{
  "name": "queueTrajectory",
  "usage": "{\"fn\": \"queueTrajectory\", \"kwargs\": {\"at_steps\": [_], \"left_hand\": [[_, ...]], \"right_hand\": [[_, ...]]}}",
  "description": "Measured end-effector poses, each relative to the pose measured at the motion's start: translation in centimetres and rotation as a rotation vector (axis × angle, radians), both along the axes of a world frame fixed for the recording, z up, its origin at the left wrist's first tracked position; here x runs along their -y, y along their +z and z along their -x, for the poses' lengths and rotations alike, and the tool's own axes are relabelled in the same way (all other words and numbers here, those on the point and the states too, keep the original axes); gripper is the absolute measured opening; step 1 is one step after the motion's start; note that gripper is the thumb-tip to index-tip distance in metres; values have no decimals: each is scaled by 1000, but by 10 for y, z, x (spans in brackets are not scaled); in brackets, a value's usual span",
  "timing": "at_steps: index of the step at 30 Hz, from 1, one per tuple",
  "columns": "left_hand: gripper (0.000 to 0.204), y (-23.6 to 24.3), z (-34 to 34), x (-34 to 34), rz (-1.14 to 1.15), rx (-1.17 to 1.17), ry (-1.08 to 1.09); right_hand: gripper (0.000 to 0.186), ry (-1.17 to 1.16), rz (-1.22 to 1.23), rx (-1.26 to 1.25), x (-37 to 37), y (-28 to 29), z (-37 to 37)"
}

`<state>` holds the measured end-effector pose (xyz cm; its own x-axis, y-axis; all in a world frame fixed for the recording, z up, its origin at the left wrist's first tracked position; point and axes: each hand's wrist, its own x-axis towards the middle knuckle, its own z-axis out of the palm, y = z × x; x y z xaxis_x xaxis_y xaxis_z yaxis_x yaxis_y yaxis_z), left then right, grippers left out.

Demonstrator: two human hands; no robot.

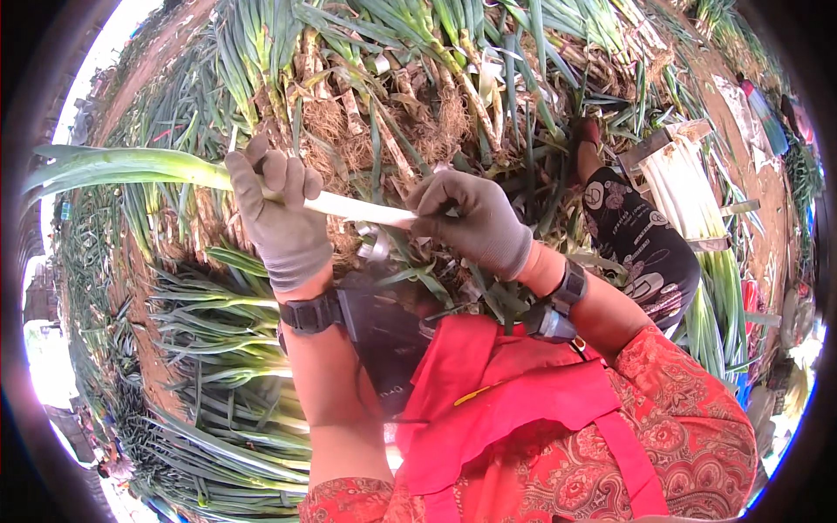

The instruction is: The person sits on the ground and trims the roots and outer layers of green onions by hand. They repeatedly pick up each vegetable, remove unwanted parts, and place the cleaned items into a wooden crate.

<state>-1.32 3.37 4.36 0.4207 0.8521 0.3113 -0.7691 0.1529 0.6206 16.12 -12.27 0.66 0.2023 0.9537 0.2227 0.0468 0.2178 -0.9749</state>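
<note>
A long leek-like green onion point(357, 207) lies level across both my gloved hands, its white stalk bare and its green leaves reaching out to the left. My left hand point(283, 213), in a grey glove, is wrapped round the stalk where white turns to green. At the right end of the white part, my right hand point(475, 222) pinches it between thumb and fingers; the very tip is hidden there. Just beyond my hands lie unpeeled green onions point(323, 113) with brown, hairy roots and dry outer skins.
Trimmed green onions point(222, 349) lie in a row at my left. On the right, a wooden rack point(671, 144) holds a bundle of white stalks point(684, 192). My leg in patterned black cloth point(641, 244) is bent beside it. Loose leaves and peelings litter the ground.
</note>
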Motion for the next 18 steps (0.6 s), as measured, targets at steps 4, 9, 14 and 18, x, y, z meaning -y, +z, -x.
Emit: {"fn": "queueTrajectory", "kwargs": {"at_steps": [4, 9, 14, 18], "left_hand": [[33, 0, -4, 0, 73, -23, 53], [29, -4, 3, -8, 120, -15, 78], [30, -1, 15, -17, 144, 84, -11], [31, -5, 52, -38, 136, 249, -167]], "right_hand": [[19, -224, -275, 524, 2, -3, 1], [11, -182, -206, 93, 8, -1, -6], [14, 29, -47, -937, 44, 2, -53], [14, -217, 230, -472, 116, -17, -128]]}}
